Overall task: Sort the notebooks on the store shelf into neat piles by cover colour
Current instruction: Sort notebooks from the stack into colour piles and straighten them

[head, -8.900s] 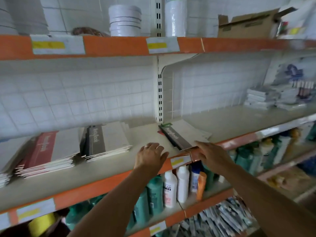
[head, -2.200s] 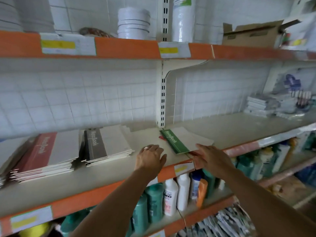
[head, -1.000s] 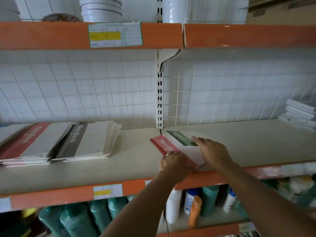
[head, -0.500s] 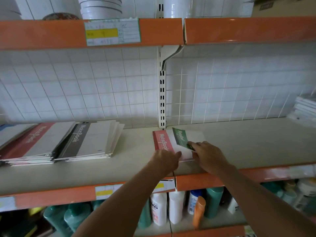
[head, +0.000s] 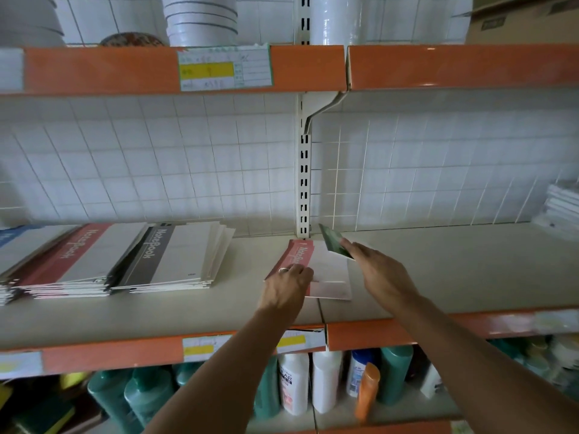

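Observation:
A red-spined notebook [head: 326,270] lies flat at the middle of the shelf [head: 454,270]. My left hand [head: 288,286] grips its near left corner, fingers curled over the red spine. My right hand [head: 376,270] holds a green-spined notebook [head: 333,242], lifted and tilted above the red one's right edge. Further left on the shelf sit a pile of red-spined notebooks [head: 72,261] and a pile of grey-spined notebooks [head: 175,255], side by side. A blue-spined cover [head: 12,236] shows at the far left edge.
A white upright post [head: 304,170] stands behind the notebooks. White stacked paper goods [head: 564,208] sit at the far right of the shelf. Bottles [head: 322,383] fill the shelf below. An orange-edged shelf [head: 438,67] hangs overhead with white tubs [head: 200,20].
My right hand has lifted the green-spined notebook off the red-spined one and tilted it up. My left hand has slid onto the red notebook's near left corner.

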{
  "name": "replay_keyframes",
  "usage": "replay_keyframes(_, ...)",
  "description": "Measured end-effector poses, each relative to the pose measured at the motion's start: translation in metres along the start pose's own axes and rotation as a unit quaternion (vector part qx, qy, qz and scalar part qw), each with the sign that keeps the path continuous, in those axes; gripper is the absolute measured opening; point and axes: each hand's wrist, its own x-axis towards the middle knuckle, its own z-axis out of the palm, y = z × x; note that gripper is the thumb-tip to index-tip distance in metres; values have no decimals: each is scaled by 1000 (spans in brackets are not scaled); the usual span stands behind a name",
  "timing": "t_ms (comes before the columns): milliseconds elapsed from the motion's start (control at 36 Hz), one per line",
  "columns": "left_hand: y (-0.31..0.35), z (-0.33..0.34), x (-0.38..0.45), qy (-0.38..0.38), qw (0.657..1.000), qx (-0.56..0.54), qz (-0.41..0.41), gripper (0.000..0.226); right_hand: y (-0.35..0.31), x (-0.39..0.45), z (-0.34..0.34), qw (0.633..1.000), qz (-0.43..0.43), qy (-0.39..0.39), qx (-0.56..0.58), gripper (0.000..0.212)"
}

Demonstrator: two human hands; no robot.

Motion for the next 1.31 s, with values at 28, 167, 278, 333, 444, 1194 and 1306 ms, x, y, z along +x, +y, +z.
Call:
replay_keyframes(28, -3, -4, -3, 16, 1000, -3, 10, 29, 0, 1, 0, 1000, 0, 1, 0, 76)
replay_keyframes(167, -20, -22, -25, 114, 992, 7, 45, 45, -9, 6, -2, 1000, -18, 2, 3, 80)
replay_keyframes(278, -39, -38, -48, 118, 992, 11, 42, 45, -31, 9, -4, 999, -28, 21, 6, 79)
replay_keyframes(333, -53, -48, -61, 106, 994, 15, 36, 46, -45, 10, -6, 998, -38, 42, 29, 79)
replay_keyframes(444, -85, -69, -87, 139, 990, 19, 12, 45, -77, 16, -2, 990, -73, 94, 76, 80)
replay_keyframes(1194, -351, -99, -203, 111, 989, 55, -76, 38, -326, 56, 16, 991, -63, 118, 30, 92)
replay_keyframes(1306, -350, -92, -196, 62, 993, 38, -92, 42, -342, 57, 10, 991, -66, 118, 19, 84)
